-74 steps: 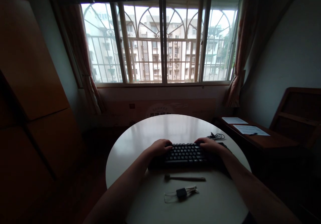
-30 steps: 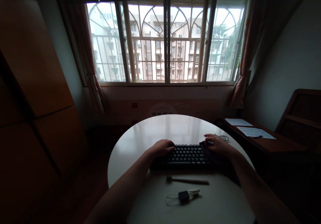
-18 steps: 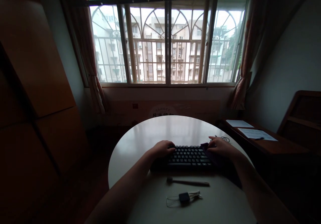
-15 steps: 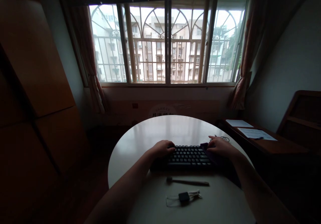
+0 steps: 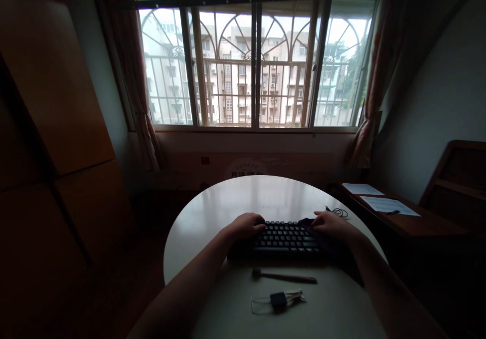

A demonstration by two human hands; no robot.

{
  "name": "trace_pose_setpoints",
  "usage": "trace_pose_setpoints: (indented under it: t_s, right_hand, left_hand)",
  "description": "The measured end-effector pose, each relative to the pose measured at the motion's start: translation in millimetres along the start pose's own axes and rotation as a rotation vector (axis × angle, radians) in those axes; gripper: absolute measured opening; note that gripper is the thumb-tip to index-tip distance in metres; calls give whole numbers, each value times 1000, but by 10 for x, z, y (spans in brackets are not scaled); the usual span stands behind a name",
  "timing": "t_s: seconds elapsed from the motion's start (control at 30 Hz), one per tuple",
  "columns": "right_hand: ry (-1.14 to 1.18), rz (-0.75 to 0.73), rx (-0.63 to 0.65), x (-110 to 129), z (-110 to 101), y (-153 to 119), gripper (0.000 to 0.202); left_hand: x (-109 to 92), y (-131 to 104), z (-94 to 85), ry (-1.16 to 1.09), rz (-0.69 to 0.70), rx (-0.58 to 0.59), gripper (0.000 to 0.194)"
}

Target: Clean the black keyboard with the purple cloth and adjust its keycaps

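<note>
A black keyboard (image 5: pixel 290 239) lies on the round white table (image 5: pixel 212 202). My left hand (image 5: pixel 246 225) is closed around its far left corner, the thumb resting by the keys. At the far right part of the keyboard, my right hand (image 5: pixel 334 225) presses a dark purple cloth (image 5: pixel 306 222) against the keys, fingers pinched on it. The rest of the cloth hangs in shadow under my right forearm. Nearer to me lies a brush shaped like a toothbrush (image 5: pixel 285 277). Below it is a keycap puller (image 5: pixel 278 301) with a black block and wire loops.
A coiled black cable (image 5: pixel 338 212) sits beyond my right hand near the table's edge. To the right, a brown wooden surface (image 5: pixel 436 221) carries sheets of paper (image 5: pixel 389 205) and a pen (image 5: pixel 393 212). Wooden cabinets (image 5: pixel 87 197) stand at left; a barred window is ahead.
My right hand has shifted slightly left with the cloth, which now bunches farther over the top right keys. My left hand stays at the keyboard's corner.
</note>
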State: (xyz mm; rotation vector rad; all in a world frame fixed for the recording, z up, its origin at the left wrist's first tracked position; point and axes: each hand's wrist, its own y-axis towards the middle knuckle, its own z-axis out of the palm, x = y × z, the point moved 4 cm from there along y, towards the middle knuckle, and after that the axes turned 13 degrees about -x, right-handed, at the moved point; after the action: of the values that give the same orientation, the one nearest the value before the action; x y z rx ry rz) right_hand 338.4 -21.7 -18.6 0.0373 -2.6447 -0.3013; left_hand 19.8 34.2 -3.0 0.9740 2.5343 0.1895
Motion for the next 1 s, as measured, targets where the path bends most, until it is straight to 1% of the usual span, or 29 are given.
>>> trace_pose_setpoints:
  t_s: [0.07, 0.13, 0.27, 0.4, 0.67, 0.83, 1.0]
  right_hand:
    - [-13, 15, -15, -45, -11, 11, 28]
    - [-30, -2, -22, -54, -23, 15, 27]
    - [-92, -71, -43, 1, -55, 6, 20]
    - [-97, -86, -48, 40, -68, -4, 16]
    - [-30, -91, -23, 24, -41, 11, 25]
    - [-35, -94, -57, 53, -66, 10, 22]
    - [-52, -104, -85, 116, -86, -12, 21]
  left_hand:
    - [13, 4, 12, 6, 6, -3, 37]
    - [24, 8, 23, 8, 4, 0, 38]
    - [15, 9, 19, 1, -12, 4, 38]
    - [-28, -1, -10, -3, -13, 7, 37]
    - [-33, -3, -26, 1, -22, 9, 36]
    - [-59, -16, -47, -8, -28, 28, 37]
    - [-59, -19, -48, -11, -20, 16, 37]
